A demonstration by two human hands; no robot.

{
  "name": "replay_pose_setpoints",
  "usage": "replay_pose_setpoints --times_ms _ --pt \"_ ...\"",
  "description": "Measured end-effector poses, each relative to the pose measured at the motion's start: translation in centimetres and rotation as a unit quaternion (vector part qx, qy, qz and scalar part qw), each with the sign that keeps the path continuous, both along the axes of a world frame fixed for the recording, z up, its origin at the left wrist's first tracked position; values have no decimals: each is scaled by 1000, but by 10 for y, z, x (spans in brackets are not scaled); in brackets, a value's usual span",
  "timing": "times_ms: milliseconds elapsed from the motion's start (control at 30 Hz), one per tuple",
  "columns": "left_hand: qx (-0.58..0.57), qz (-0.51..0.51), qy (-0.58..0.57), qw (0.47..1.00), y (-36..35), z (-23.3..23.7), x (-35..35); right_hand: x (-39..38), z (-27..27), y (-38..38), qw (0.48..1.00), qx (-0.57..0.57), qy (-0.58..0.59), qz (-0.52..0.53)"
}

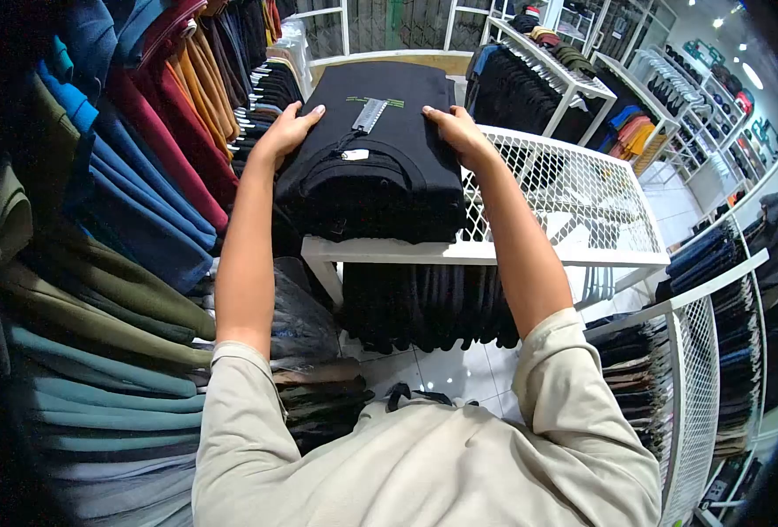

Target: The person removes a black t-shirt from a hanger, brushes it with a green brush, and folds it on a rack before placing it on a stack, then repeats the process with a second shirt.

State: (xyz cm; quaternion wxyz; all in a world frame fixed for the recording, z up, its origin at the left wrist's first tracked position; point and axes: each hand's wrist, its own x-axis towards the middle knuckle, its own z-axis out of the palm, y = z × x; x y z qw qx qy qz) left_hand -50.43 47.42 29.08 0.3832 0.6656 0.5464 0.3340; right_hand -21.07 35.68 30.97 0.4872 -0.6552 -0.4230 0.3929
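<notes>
A stack of folded black shirts (380,189) lies on the left end of a white mesh-topped rack (573,189). The top shirt has a small green print near its far end, a grey hang tag (370,116) and a white neck label (355,155) at the collar. My left hand (288,133) grips the stack's left side, thumb on top, the other fingers mostly hidden. On the opposite side my right hand (457,133) holds it likewise, its thumb on the upper surface and its fingers down the edge.
Black garments (424,303) hang below the mesh top. Close on my left are rows of hanging clothes (126,211) in blue, red, olive and teal. A second mesh-sided rack (696,378) stands at right. More clothes racks (538,79) are farther back, over a white tiled floor.
</notes>
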Motion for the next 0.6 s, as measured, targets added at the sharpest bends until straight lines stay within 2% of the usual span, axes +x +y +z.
replay_pose_setpoints --times_ms 33,67,100,133,167,200,233,300,333,400,500,533,600 --pt "24 -2 15 1000 -21 5 -2 -1 -6 -6 1000 0 0 -1" --pt "51 -3 30 998 -30 10 -3 0 -14 -8 997 28 -65 12" --pt "70 -57 -3 996 -18 -9 -12 1 -22 -9 990 58 -129 25" --pt "115 -37 80 989 -16 -16 -13 1 -29 -12 980 77 -178 30" --pt "156 -16 163 974 -16 -25 -15 4 -32 -14 981 77 -177 31" --pt "140 -27 146 979 -7 -36 -18 7 -32 -17 972 65 -227 18" --pt "105 -20 164 981 -27 -17 -16 3 -26 -21 959 56 -277 5" --pt "151 57 294 942 -64 21 -4 -1 -19 -27 910 84 -403 -44" --pt "242 80 294 921 -71 26 1 -7 -10 -30 892 128 -427 -70" --pt "301 56 263 915 -64 46 18 -19 5 -22 847 231 -464 -116" --pt "322 -39 242 914 -21 56 52 -33 19 24 836 269 -474 -66" --pt "295 -50 250 921 -13 62 65 -39 21 43 840 250 -480 -49" --pt "310 -73 260 911 25 51 81 -47 25 77 837 204 -508 -22"
